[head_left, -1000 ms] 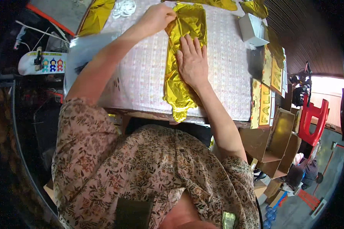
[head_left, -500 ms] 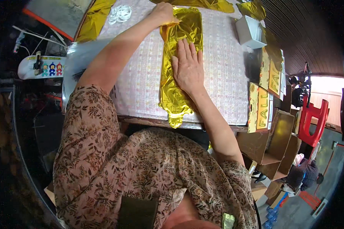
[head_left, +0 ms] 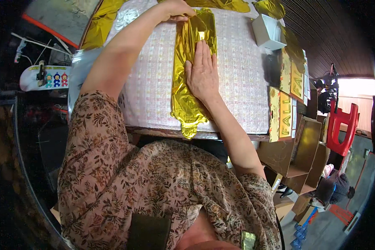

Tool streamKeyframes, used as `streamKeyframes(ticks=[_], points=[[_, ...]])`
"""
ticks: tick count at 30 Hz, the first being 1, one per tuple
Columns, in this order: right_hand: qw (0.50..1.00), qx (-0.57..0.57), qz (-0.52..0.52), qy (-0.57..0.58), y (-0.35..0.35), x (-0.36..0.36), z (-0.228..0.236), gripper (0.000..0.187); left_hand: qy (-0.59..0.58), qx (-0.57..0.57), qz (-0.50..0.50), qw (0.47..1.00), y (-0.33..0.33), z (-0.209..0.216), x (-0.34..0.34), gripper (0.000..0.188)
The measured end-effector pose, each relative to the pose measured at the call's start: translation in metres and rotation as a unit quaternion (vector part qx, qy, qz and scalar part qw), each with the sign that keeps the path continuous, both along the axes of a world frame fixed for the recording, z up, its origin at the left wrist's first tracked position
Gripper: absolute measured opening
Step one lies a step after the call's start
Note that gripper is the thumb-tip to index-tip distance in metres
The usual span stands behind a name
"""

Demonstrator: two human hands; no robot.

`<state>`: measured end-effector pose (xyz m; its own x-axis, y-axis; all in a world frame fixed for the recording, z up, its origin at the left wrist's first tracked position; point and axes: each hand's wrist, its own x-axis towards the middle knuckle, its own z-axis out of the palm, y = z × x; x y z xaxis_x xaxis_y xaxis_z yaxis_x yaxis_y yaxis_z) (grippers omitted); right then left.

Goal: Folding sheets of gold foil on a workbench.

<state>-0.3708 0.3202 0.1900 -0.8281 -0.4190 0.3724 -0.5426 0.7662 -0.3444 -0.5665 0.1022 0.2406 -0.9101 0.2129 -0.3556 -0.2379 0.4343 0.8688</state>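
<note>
A flat, creased gold foil balloon [head_left: 183, 93] lies lengthwise on the table, its narrow tab hanging at the near edge. My right hand [head_left: 203, 79] rests palm down on its middle, fingers stretched out toward the far end. At the far left edge of the foil, my left hand [head_left: 176, 9] is bent over with its fingertips closed on the foil. The top of that hand reaches the picture's upper rim, and part of its grip is hidden.
A checked cloth [head_left: 150, 91] covers the table. More gold foil [head_left: 100, 27] lies along its left and far sides, near a bundle of white string [head_left: 127, 18]. A white box [head_left: 268, 33] and printed packages [head_left: 281, 112] line the right edge, beside cardboard boxes [head_left: 304, 146] and a red stool [head_left: 341, 129].
My left hand has shifted slightly up and right along the far edge, and the folded foil under it lies flatter. My right hand stays flat on the foil.
</note>
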Motion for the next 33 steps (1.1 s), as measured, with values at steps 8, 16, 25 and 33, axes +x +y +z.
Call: streamKeyframes(ticks=[8,16,25,33], points=[[1.000,-0.008,0.004,-0.006,0.003,0.001,0.002,0.069,0.012,0.152,0.087,0.984,0.017,0.005,0.007,0.012],[0.999,0.042,-0.014,-0.007,0.015,-0.002,-0.001,0.063,0.136,0.047,-0.007,0.990,0.033,-0.041,-0.008,0.028],[0.995,0.099,0.002,0.006,0.004,0.003,-0.002,0.056,0.582,-0.244,-0.039,0.774,0.030,-0.019,0.032,0.035],[0.995,0.097,0.013,0.004,-0.005,0.001,0.003,0.058,0.416,-0.387,-0.203,0.798,0.065,-0.033,0.071,0.071]])
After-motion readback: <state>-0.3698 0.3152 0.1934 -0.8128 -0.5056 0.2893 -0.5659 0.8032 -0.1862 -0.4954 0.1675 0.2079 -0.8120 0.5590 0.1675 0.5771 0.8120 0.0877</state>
